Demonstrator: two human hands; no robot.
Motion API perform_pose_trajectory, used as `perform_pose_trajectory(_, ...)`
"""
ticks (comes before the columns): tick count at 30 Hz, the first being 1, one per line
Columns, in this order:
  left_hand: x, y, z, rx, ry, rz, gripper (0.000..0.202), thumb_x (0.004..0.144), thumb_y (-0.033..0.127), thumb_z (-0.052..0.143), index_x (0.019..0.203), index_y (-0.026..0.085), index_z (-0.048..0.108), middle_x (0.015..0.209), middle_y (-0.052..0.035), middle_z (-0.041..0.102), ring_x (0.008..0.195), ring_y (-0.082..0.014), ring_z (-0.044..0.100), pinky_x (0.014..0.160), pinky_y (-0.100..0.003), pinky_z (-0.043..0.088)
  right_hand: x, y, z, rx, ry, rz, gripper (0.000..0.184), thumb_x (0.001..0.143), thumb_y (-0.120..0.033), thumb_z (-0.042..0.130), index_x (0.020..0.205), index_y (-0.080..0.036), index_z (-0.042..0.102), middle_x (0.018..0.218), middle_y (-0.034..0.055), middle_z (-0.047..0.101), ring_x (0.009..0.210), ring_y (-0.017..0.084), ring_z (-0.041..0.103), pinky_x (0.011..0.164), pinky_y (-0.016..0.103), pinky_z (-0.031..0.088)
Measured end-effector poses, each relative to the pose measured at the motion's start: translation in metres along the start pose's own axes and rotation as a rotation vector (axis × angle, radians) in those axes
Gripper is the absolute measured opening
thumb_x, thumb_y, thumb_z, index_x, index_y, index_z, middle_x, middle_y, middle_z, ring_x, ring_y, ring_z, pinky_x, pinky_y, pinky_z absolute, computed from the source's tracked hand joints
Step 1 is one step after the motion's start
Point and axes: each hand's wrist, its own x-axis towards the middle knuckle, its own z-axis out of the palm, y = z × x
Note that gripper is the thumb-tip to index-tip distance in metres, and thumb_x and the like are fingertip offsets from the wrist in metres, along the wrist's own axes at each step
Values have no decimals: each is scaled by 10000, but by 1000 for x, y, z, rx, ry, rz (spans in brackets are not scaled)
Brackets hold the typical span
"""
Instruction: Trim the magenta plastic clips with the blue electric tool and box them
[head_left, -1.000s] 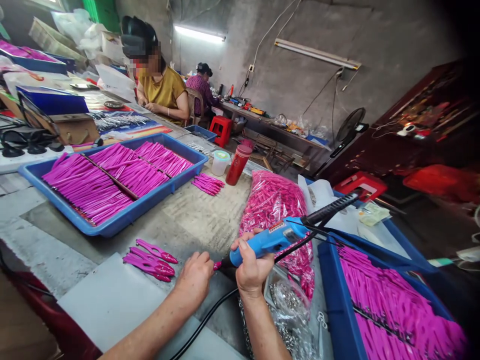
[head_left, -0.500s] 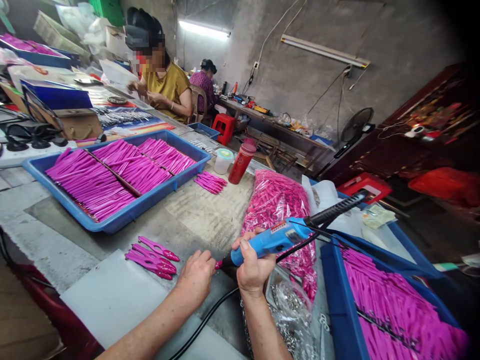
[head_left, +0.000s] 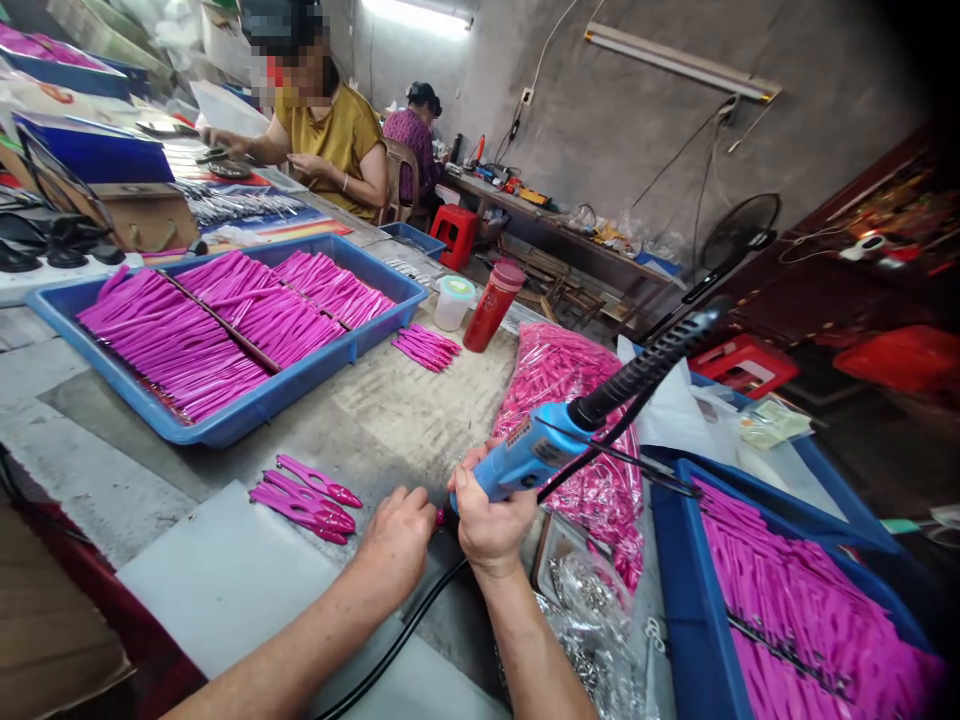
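Note:
My right hand (head_left: 495,520) is wrapped round a blue electric screwdriver (head_left: 525,450), tilted with its black cable end up to the right and its nose down to the left. My left hand (head_left: 397,540) is closed on a magenta pliers-shaped tool (head_left: 441,517); only its small tip shows, right at the screwdriver's nose. The fingers hide the rest of that tool. Left of my left hand, a small group of similar magenta tools (head_left: 307,500) lies by the edge of a pale sheet (head_left: 217,590). A black cable (head_left: 405,635) runs under my hands.
A blue tray (head_left: 225,430) of magenta pieces stands left; another blue bin (head_left: 675,590) stands right. A bag of pink parts (head_left: 555,370), small metal parts in plastic (head_left: 592,600), a red bottle (head_left: 493,305) and a lidded tub (head_left: 454,302) stand around. Two people sit beyond.
The screwdriver has tipped more upright, its nose and my right hand shifting slightly left and up. My left hand stays closed at its nose. The camera view has shifted slightly.

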Motion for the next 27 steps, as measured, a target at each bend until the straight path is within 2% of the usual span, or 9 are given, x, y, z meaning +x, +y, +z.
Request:
perform_pose_trajectory(6,-3,3,-3,30,-18,-2,317,799,41,337,857,147,629,918,-69,569,886,-202,478,795,-320,393,-1,-1,-1,18,-50,-36,300,677,-183,594,911,-149,410,627,-31,490,461,78,485,464,210,426)
perform_pose_trajectory(9,-3,1,-2,34,3,12,303,830,63,332,856,149,621,919,-67,566,895,-203,485,790,-314,390,-3,-6,-4,59,-50,-43,304,682,-171,595,926,-151,415,659,-26,491,512,81,506,504,217,442)
perform_pose_trajectory(15,-5,-7,2,20,79,44,261,876,150,352,797,143,600,871,-68,554,844,-192,487,737,-296,377,-6,-28,-17,118,45,-44,302,724,-190,576,968,-152,402,687,-27,483,537,83,522,550,235,448)
perform_pose_trajectory(21,-11,-11,7,32,162,172,265,870,142,355,743,153,587,780,-50,528,757,-165,463,671,-281,354,-7,-39,-31,125,163,0,356,706,-247,610,965,-147,386,688,-25,476,508,98,523,523,250,439)
perform_pose_trajectory(27,-11,-10,10,71,112,164,271,888,148,352,757,148,590,809,-51,533,785,-167,464,681,-283,348,-10,-39,-37,138,199,12,365,704,-257,612,973,-145,392,669,-29,482,502,107,528,524,256,436)
